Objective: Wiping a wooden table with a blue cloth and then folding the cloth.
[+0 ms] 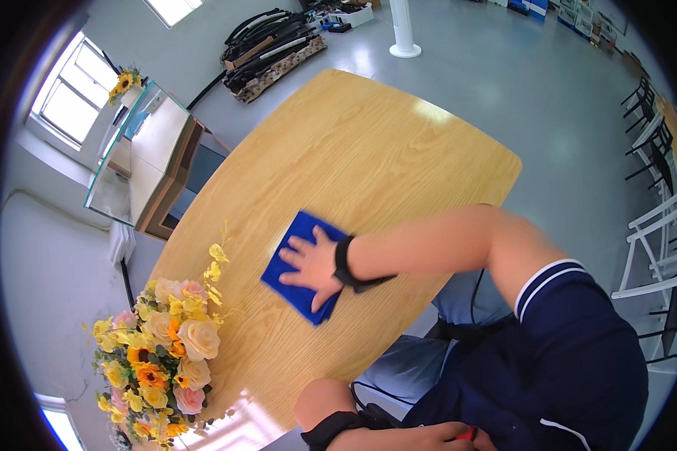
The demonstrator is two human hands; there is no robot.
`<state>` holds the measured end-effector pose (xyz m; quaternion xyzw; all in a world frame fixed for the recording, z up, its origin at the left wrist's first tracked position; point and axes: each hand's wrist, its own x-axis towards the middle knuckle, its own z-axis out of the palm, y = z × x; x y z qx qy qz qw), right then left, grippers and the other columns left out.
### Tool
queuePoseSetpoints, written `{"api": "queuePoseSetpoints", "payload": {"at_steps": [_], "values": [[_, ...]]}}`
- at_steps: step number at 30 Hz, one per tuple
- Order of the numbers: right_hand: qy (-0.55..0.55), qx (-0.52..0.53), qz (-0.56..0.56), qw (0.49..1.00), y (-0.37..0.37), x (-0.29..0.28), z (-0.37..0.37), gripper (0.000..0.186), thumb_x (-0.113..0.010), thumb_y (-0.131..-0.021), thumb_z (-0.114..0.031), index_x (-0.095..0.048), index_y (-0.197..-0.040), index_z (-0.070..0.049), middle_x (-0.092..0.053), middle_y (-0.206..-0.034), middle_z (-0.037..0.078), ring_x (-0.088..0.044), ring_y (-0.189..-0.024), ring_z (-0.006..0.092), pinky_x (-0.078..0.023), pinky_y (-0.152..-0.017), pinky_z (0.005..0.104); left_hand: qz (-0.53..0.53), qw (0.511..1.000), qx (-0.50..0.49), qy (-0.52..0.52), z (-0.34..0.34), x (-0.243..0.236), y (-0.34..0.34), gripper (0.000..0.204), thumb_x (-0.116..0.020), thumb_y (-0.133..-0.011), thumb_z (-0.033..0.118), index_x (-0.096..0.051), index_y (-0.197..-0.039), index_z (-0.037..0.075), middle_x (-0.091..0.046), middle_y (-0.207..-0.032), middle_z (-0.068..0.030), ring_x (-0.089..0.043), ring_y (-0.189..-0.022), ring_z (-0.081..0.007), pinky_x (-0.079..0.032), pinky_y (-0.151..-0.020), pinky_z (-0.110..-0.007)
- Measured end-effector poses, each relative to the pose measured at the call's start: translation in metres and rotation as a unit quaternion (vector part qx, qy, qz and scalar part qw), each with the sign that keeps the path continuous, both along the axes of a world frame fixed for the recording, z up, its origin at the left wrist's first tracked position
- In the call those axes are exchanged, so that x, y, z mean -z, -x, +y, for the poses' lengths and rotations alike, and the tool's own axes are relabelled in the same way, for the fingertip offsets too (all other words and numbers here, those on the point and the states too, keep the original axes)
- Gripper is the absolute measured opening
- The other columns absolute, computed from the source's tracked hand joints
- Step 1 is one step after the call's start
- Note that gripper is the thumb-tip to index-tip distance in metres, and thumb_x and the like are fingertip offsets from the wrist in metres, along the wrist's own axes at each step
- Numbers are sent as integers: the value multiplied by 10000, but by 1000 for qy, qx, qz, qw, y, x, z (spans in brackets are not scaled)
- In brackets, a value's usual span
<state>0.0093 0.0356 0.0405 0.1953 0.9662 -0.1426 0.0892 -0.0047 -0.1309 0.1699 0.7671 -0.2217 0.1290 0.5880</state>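
My right hand [312, 269] lies flat on a folded blue cloth [301, 301], its fingers spread wide. The cloth forms a roughly square, layered pad on the light wooden table [361, 139]. A black band circles my right wrist. Down at the lower edge, my left hand [436, 437] is held close to my body, with its fingers curled. A small red thing [469, 434] shows at those fingers, too little of it visible to name. My left wrist also wears a black band.
Artificial flowers [158, 353] in yellow, orange, pink and cream stand at the table's left end. Beyond them is a glass-topped cabinet [158, 143]. A white post [403, 30] rises past the far edge, near piled black tubing [267, 49]. Chairs [654, 248] line the right side.
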Motion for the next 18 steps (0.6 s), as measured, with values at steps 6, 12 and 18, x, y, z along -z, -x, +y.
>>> {"api": "queuePoseSetpoints", "payload": {"at_steps": [6, 12, 18], "values": [[-52, 192, -29, 980, -115, 1, 82, 865, -545, -752, -687, -277, -1444, -242, -158, -1514, 199, -155, -1381, 428, -214, -1001, 677, -15, 1000, -10, -7, -2, 1, 5, 337, -450, -879, 243, -540, -962, -71, -544, -994, -242, -520, -862, -368, -396, -775, -447], [-36, 350, -126, 928, -230, -10, 141, 847, -516, -822, -633, -145, -1482, -253, -94, -1531, 180, -106, -1396, 412, -204, -1090, 557, -33, 999, -36, -24, -2, 0, 12, 347, -439, -884, 249, -537, -955, -76, -542, -993, -249, -516, -861, -375, -395, -775, -449], [-49, 376, -129, 916, -256, 4, 156, 851, -476, -810, -689, -144, -1480, -283, -99, -1526, 189, -137, -1388, 420, -204, -1090, 559, -36, 995, -73, -53, -3, 3, 11, 356, -427, -888, 254, -534, -948, -81, -540, -993, -255, -513, -859, -382, -393, -774, -451]]}}
